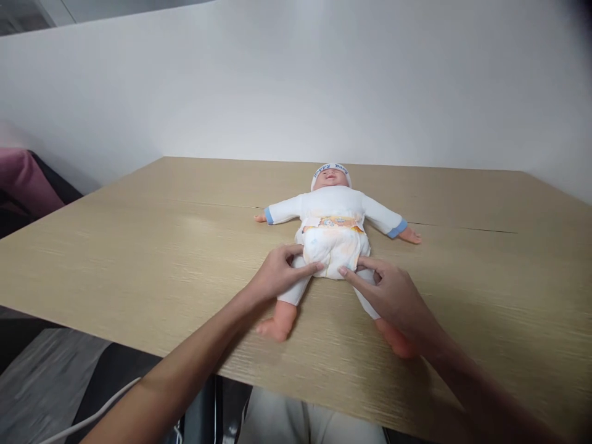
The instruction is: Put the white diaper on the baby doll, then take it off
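Note:
A baby doll (340, 200) in a white suit with blue cuffs lies on its back, arms spread and feet toward me. Around its hips is a white diaper (330, 246) with an orange printed band at the waist. My left hand (284, 269) pinches the diaper's edge at the leg on the left, thumb on top and fingers tucked under. On the other side my right hand (386, 283) grips the opposite leg edge the same way. Both hands' fingertips are partly hidden by the diaper and the doll's legs.
The doll lies on a wooden table (161, 259) with a thin seam across it. A white wall or partition (277, 86) stands behind. At the far left is a pink cloth (28, 182) over something black. A white cable (92, 416) hangs below the front edge.

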### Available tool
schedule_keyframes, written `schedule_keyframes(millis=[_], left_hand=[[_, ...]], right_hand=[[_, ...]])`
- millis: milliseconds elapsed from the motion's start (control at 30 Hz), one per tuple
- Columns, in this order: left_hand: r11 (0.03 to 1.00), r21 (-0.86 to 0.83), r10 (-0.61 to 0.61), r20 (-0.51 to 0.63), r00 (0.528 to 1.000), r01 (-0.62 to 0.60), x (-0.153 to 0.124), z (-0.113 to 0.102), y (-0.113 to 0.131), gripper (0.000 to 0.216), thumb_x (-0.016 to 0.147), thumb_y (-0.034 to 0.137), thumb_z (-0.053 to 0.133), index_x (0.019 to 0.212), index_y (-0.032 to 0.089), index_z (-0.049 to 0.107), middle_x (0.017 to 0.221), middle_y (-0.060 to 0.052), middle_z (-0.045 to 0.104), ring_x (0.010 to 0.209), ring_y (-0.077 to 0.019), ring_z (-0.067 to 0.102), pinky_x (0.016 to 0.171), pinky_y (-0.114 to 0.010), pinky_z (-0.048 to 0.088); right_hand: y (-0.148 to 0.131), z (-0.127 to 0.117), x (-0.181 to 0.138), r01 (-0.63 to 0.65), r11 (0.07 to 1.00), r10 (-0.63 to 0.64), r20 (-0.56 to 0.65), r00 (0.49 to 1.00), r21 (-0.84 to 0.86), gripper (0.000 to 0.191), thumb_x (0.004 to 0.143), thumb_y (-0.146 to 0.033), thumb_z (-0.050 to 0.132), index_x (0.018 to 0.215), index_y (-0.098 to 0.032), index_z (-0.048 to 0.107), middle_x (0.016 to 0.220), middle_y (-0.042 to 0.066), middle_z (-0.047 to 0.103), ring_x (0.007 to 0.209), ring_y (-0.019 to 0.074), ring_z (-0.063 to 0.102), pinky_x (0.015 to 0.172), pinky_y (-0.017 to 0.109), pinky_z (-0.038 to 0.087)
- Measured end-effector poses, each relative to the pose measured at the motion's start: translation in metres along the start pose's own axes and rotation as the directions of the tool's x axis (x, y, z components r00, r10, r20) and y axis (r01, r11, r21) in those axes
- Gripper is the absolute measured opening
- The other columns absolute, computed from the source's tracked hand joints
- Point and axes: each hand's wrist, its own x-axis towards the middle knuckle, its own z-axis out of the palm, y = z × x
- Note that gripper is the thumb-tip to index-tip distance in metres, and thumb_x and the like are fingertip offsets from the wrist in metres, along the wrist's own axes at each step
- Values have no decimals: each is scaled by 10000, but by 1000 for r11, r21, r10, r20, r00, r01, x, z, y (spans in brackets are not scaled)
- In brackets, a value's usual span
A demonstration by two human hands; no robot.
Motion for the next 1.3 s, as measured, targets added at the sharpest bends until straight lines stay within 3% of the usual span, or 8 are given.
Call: schedule_keyframes(millis=[267, 500, 733, 867, 1000, 1067, 1167, 1300], left_hand=[[923, -318, -171, 169, 971, 218, 10, -11, -1, 457, 822, 551, 911, 1128, 216, 854, 1205, -111, 833, 1048, -282, 753, 896, -410, 587], [914, -372, -167, 19, 986, 162, 0, 0, 1, 439, 846, 560, 895, 1083, 202, 805, 1142, -115, 835, 994, -266, 763, 863, -406, 593], [999, 54, 8, -126, 992, -1, -8, -38, 10, 451, 968, 507, 779, 1319, 241, 683, 1258, -95, 815, 1183, -283, 750, 1066, -457, 556], [884, 464, 164, -213, 963, -48, 35, -74, -2, 491, 986, 542, 722, 1363, 239, 639, 1417, -104, 729, 1280, -307, 645, 1117, -475, 494], [705, 709, 128, -156, 979, 21, 99, -87, -24, 684, 918, 670, 718, 1391, 184, 632, 1446, -177, 687, 1377, -417, 543, 1161, -559, 434], [653, 757, 83, -111, 990, 30, 122, -87, -32, 694, 920, 663, 695, 1401, 166, 632, 1425, -198, 701, 1342, -427, 587, 1141, -548, 444], [628, 776, 42, -99, 994, 51, 140, -81, -36, 581, 942, 603, 655, 1329, 171, 669, 1302, -187, 766, 1173, -391, 691, 990, -459, 505], [663, 733, -18, -188, 982, 153, 136, -65, -21, 432, 935, 530, 652, 1162, 166, 697, 1089, -172, 804, 939, -352, 723, 754, -379, 461]], right_hand=[[7, 6, -2, 59, 996, -55, -64, 996, 66, 333, 1006, -555, 653, 926, -247, 749, 953, 44, 783, 899, 270, 672, 840, 380, 479], [21, 12, -3, 185, 974, -215, -285, 934, -130, 387, 1018, -590, 655, 987, -233, 802, 1177, 153, 699, 1123, 354, 657, 1023, 527, 519], [27, -41, -35, 124, 985, -131, -59, 990, -119, 413, 1036, -575, 657, 1353, -338, 774, 1220, 79, 785, 949, 286, 729, 798, 424, 575], [54, -65, 13, 151, 949, -207, -188, 960, -275, 480, 1014, -635, 646, 1310, -280, 777, 1254, 110, 806, 1070, 347, 734, 933, 481, 557], [88, -55, 105, 193, 865, -301, -172, 938, -464, 793, 967, -628, 634, 1567, -111, 587, 1426, 246, 717, 1262, 439, 664, 1053, 557, 500], [98, -43, 138, 214, 855, -293, -99, 951, -473, 729, 954, -582, 636, 1510, -111, 622, 1377, 243, 741, 1232, 434, 675, 1020, 527, 505], [98, -29, 158, 230, 887, -262, -26, 965, -401, 487, 966, -497, 603, 1311, -175, 723, 1239, 179, 794, 1091, 379, 718, 889, 437, 510], [77, -21, 153, 71, 931, -136, -160, 978, -358, 361, 926, -445, 587, 1134, -194, 741, 1091, 169, 806, 909, 345, 707, 721, 385, 451]])
